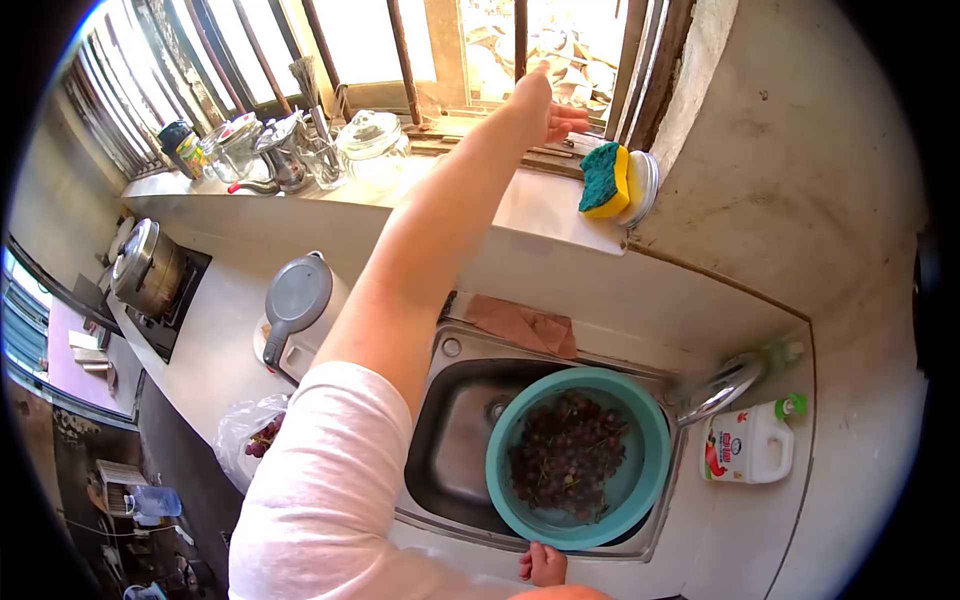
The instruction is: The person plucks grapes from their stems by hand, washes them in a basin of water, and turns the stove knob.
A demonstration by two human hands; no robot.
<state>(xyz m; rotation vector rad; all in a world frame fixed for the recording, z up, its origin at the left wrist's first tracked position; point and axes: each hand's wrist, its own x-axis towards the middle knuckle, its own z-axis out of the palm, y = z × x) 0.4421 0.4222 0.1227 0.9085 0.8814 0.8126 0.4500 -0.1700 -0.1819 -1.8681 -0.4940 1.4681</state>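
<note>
My left arm stretches across the counter to the barred window, and my left hand is over the sill with its fingers extended, nothing seen in it. Close to it on the sill is a yellow and green sponge, leaning on a round jar-like item. My right hand is low at the sink's front edge, fingers curled, just by the rim of a teal basin. Dark grapes with stems lie in water in the basin, which stands in the steel sink.
A faucet and white jug-shaped bottle stand right of the sink. Behind it lies a brown cloth. To the left are a grey-lidded pitcher, a bag of grapes and a pot on the stove. Glass jars line the sill.
</note>
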